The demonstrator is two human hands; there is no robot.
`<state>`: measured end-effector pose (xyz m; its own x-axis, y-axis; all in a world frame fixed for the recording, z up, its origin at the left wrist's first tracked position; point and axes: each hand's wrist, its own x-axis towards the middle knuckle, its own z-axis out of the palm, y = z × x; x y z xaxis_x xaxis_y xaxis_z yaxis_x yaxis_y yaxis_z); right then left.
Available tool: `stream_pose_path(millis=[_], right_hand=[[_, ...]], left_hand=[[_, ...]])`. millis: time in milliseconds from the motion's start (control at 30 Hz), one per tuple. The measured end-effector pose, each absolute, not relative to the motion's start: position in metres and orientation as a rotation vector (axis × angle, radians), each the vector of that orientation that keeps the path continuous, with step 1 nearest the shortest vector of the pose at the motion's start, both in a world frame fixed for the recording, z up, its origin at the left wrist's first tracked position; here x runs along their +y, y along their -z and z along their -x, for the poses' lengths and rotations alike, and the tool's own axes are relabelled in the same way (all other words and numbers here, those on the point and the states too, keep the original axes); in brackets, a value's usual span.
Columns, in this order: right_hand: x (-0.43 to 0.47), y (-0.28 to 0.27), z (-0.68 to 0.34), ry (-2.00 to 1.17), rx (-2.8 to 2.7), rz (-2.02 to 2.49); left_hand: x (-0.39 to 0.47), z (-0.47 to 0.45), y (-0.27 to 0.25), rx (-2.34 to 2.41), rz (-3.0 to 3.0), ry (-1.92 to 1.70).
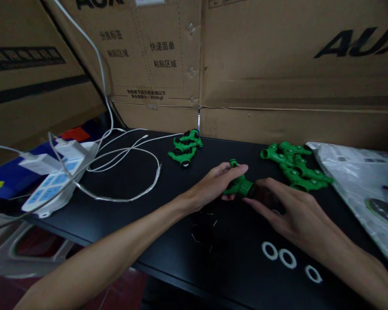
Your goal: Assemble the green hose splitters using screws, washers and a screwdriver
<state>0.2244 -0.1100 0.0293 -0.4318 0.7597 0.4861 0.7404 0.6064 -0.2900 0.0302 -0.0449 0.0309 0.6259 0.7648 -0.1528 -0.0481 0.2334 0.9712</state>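
Green fitting [245, 187] — seemingly between both hands [215, 184]

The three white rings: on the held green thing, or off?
Off: the three white rings lie on the black table, apart from the held green piece.

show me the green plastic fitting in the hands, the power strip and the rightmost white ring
Green plastic fitting [244, 186], head view: its wide end.
Power strip [53, 180], head view: its top face.
Rightmost white ring [307, 271], head view: its left rim.
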Motion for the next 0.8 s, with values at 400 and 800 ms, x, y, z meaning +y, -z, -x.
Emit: stream_pose_path(millis=[400, 800], right_hand=[[-0.117, -0.043, -0.214, -0.793, -1.965, 1.457], [-0.113, -0.028, -0.220, -0.216, -2.130, 1.416]], left_hand=[[-0.051, -0.029, -0.035, 0.683, -1.294, -0.702], [-0.047, -0.033, -0.031, 0.730, -1.184, -0.678]])
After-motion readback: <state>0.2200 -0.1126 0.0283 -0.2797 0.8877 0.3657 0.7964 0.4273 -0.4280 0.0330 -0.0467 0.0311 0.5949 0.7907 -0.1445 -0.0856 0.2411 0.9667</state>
